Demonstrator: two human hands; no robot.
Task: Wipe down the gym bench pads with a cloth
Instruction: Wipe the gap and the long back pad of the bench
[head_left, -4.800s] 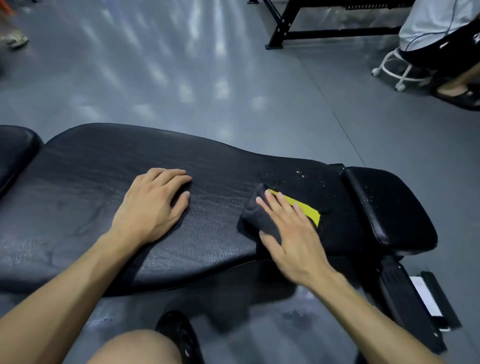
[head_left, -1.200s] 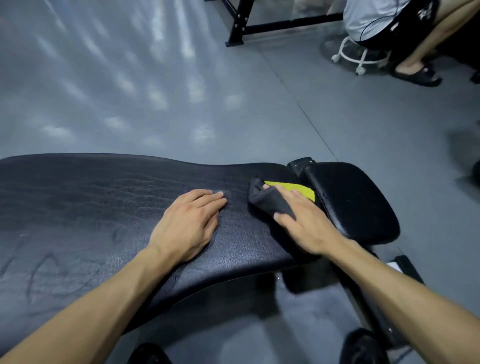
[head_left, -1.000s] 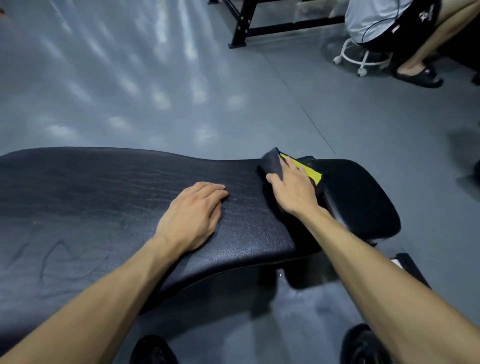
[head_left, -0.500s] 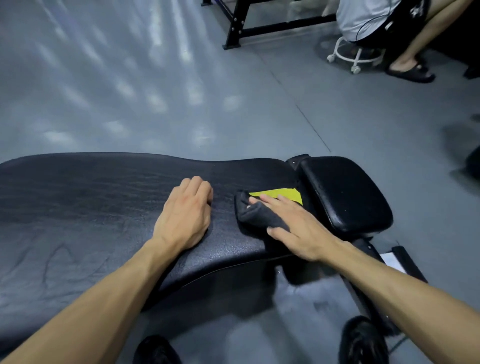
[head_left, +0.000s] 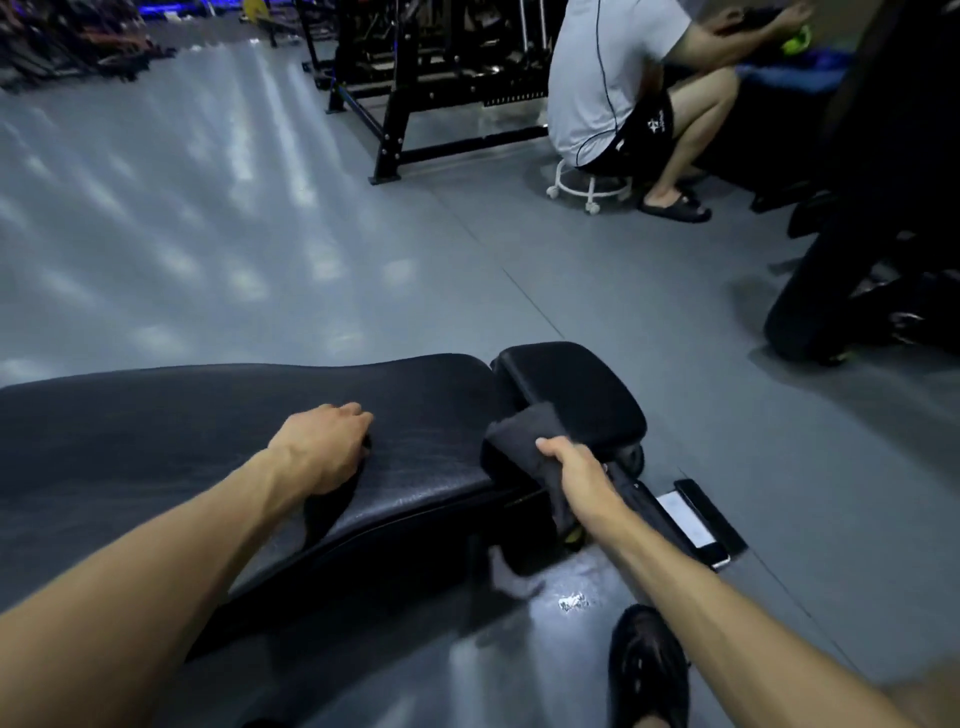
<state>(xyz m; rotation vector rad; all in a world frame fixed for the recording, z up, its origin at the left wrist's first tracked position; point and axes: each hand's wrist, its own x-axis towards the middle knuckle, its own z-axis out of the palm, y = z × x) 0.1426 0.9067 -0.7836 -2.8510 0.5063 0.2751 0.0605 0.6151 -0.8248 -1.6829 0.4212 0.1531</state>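
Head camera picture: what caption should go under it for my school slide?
Right hand grips a dark cloth at the long bench pad's end; left hand rests on it.

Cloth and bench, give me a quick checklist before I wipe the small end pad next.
1. Cloth in the grip: ok, the right hand has its fingers curled round it.
2. Cloth flat for wiping: not ok, it is bunched and partly hangs off the bench edge.
3. Left hand steadying the long pad: ok, it rests on top.
4. Small end pad free of objects: ok.
5. Phone on the floor beside the bench: not ok, close to the shoe.
6. Long pad fully wiped: cannot tell.
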